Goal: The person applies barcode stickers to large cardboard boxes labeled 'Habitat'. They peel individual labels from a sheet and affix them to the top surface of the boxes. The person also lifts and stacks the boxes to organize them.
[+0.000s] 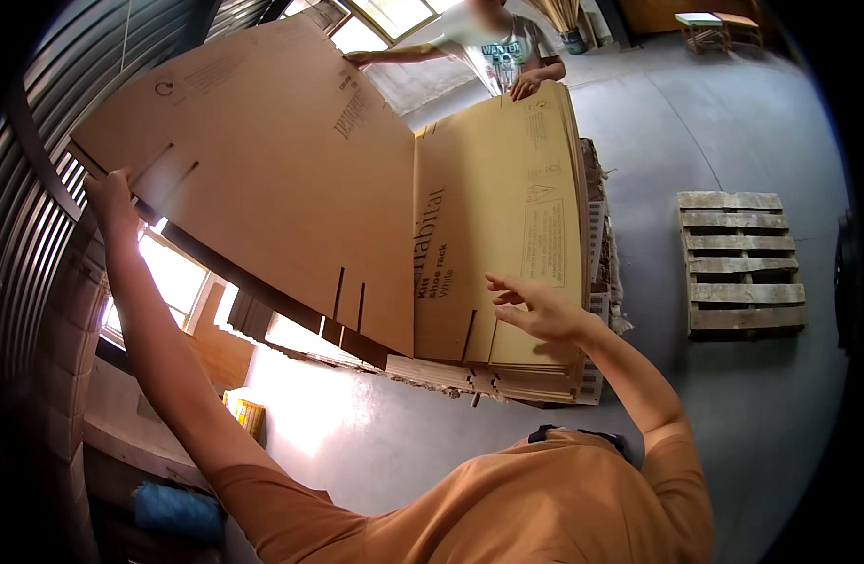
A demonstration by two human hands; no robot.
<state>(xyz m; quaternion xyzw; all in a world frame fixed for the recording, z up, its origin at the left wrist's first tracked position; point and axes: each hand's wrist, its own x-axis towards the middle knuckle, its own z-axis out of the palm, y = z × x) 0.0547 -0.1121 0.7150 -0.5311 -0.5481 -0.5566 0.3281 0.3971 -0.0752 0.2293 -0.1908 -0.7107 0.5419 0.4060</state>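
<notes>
A large flat cardboard sheet (253, 169) is raised at a slant on the left, its near edge cut with slots. My left hand (112, 193), arm stretched far out, is closed round the sheet's left corner. Over the stack of flattened cardboard boxes (507, 216) hovers my right hand (535, 308), fingers spread and holding nothing; I cannot tell whether it touches the top. Across from me a co-worker (502, 47) has one hand (360, 58) at the raised sheet's far edge. Their other hand (526, 86) rests on the stack's far edge.
A wooden pallet (744, 265) lies on the grey floor to the right. At the lower left are a blue bundle (178, 510) and a yellow container (246, 412). Corrugated metal wall (37, 216) runs close along the left. Small stools (719, 30) stand at the far right.
</notes>
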